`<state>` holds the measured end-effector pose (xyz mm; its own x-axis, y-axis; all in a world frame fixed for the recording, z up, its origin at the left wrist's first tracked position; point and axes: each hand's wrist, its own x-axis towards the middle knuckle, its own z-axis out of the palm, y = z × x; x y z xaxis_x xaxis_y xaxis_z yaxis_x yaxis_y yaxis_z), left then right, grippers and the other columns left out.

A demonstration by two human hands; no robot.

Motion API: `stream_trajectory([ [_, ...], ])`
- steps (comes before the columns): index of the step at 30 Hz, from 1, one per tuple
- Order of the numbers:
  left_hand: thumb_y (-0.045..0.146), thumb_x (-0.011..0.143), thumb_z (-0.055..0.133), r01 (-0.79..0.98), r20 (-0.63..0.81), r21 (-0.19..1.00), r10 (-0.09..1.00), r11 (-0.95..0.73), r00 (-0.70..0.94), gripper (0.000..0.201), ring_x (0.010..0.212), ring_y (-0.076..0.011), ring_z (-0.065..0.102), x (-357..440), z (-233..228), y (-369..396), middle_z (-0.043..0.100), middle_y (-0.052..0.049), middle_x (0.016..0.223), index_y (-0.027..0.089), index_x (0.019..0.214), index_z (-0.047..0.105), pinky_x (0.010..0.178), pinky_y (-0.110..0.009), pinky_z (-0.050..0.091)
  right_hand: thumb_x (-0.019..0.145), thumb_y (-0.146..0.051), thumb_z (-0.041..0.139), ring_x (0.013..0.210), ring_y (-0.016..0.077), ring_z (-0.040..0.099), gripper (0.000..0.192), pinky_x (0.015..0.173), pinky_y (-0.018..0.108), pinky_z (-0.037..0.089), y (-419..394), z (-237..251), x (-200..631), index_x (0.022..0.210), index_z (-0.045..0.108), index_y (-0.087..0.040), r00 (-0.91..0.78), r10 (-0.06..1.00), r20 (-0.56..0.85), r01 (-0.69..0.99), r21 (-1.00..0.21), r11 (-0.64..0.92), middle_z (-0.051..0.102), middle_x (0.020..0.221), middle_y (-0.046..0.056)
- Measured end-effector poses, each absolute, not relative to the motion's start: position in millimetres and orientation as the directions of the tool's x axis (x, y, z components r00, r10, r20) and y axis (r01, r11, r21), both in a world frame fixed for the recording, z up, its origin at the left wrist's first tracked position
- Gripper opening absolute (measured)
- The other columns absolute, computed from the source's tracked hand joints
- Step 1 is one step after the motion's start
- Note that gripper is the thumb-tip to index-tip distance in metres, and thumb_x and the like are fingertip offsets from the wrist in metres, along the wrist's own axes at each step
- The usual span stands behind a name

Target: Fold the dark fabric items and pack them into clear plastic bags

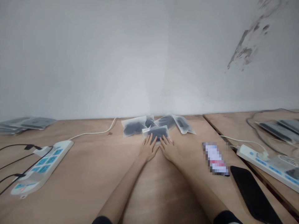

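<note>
A small frosted plastic bag (157, 132) with a dark item inside lies flat on the wooden table (98, 174). My left hand (148, 149) and my right hand (168, 148) rest side by side on its near edge, fingers spread and pressing down. Behind it, against the white wall, lie three similar bags with dark contents: one at the left (133, 127), one at the centre (167, 120), one at the right (184, 124).
A white power strip (42, 166) with black plugs sits at the left. A phone with a lit screen (215, 158) and a dark phone (253, 194) lie at the right. A second power strip (268, 161) is on the neighbouring table. Flat grey stacks (23, 123) lie far left.
</note>
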<state>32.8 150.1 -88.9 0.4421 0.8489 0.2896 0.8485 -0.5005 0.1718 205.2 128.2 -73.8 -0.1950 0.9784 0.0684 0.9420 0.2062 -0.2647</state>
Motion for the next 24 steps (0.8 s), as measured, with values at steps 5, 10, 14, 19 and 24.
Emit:
stream_trajectory([
  [5,0.042,0.097,0.041,0.842,0.318,0.196,0.845,-0.503,0.430,0.056,0.147,-0.0324,0.028,36.0,-79.2,154.2,0.031,-0.018,0.159,0.018,0.147,0.042,0.114,-0.055,0.029,0.102,-0.033,0.034,0.145,0.0328,0.029,0.051,0.112,0.062,0.026,133.7,-70.3,200.7,0.151,0.037,-0.020,-0.162,0.982,0.095,0.937,-0.298,0.183,0.030,0.160,0.015],
  [10,0.034,0.096,0.041,0.852,0.406,0.247,0.848,-0.462,0.342,0.044,0.134,-0.0285,0.047,46.8,-55.9,126.0,0.050,-0.019,0.144,0.013,0.133,0.055,0.109,-0.045,0.037,0.098,-0.025,0.039,0.141,0.0284,0.037,0.047,0.112,0.050,0.031,120.5,-56.3,205.6,0.144,0.048,-0.018,-0.127,0.974,0.187,0.909,-0.370,0.190,0.039,0.155,0.015],
  [14,0.033,0.100,0.030,0.877,0.439,0.336,0.881,-0.344,0.178,0.038,0.083,-0.0219,0.069,51.8,-46.8,69.1,0.071,-0.011,0.089,0.016,0.101,0.064,0.075,-0.031,0.049,0.103,-0.028,0.025,0.108,0.0217,0.064,0.046,0.093,0.033,0.048,74.4,-58.1,210.3,0.125,0.061,-0.012,0.010,0.967,0.253,0.883,-0.457,0.111,0.067,0.120,0.017],
  [19,0.032,0.102,0.027,0.868,0.451,0.424,0.892,-0.258,0.045,0.040,0.060,-0.0197,0.068,53.2,-59.8,1.9,0.070,-0.007,0.070,0.020,0.092,0.064,0.052,-0.026,0.040,0.103,-0.041,0.013,0.082,0.0256,0.071,0.060,0.074,0.034,0.052,0.8,-87.7,207.6,0.120,0.066,-0.016,0.157,0.948,0.275,0.847,-0.531,0.014,0.074,0.093,0.015],
  [24,0.035,0.102,0.026,0.846,0.432,0.457,0.900,-0.275,0.060,0.045,0.061,-0.0214,0.069,57.3,-73.4,-15.6,0.072,-0.010,0.070,0.019,0.088,0.066,0.052,-0.027,0.041,0.101,-0.046,0.018,0.092,0.0284,0.071,0.059,0.083,0.038,0.052,-28.0,-106.4,203.4,0.136,0.057,-0.018,0.105,0.940,0.324,0.829,-0.550,0.097,0.074,0.102,0.015],
])
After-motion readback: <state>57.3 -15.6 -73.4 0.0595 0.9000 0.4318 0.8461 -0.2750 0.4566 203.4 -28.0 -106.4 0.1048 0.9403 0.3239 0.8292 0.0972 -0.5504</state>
